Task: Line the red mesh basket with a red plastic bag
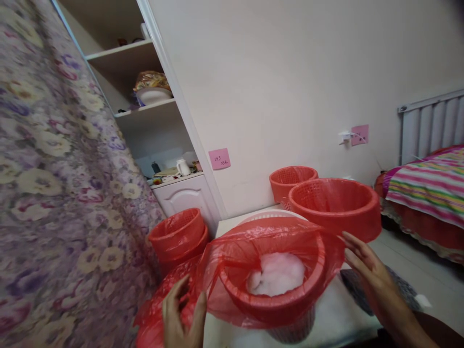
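A red plastic basket (290, 302) stands on a white table (337, 319) right in front of me, lined with a thin red plastic bag (232, 261) whose edge drapes over its rim. My left hand (183, 314) pinches the loose bag film at the basket's lower left. My right hand (366, 263) has its fingers spread, touching the bag edge on the basket's right side. Inside the basket the bottom shows pale white through the bag.
A second red basket (335, 205) with a bag sits behind on the table, a third (292, 181) farther back. Another lined basket (177, 237) stands at the left by a floral curtain (54, 193). A bed with a striped cover (427, 188) is at the right.
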A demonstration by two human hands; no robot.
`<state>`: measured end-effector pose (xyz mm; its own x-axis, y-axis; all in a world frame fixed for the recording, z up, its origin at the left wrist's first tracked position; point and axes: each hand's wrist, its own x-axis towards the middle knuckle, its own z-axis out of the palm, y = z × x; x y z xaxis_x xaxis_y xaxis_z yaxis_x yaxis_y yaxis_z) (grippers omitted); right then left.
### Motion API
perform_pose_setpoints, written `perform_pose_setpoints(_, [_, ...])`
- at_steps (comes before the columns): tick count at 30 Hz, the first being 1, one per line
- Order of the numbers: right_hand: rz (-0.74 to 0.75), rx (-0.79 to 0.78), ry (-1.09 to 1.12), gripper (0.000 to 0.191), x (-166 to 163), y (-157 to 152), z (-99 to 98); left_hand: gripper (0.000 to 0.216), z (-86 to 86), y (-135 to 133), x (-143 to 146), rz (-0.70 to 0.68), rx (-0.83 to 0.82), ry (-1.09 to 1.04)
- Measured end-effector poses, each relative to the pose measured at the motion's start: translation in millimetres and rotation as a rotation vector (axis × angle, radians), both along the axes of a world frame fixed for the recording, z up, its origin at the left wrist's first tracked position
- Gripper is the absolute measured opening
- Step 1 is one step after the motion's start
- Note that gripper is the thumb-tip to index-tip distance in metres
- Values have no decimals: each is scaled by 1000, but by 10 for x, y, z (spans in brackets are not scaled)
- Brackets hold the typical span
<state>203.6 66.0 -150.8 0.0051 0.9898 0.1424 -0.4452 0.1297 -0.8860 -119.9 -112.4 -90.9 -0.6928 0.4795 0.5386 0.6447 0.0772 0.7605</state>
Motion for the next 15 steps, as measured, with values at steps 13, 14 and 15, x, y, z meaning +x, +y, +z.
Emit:
perform_pose_setpoints(13, [33, 128, -143, 16, -385, 652, 207, 37, 115, 760, -418, -343, -59, -238])
perform_pose_setpoints(14, [34, 127, -140, 17, -405, 688, 223, 39, 99, 776, -450, -351, -42, -280])
perform_pose_setpoints(15, [35, 125, -136, 18, -427, 718, 244, 41, 92, 791, -468, -361, -32, -318])
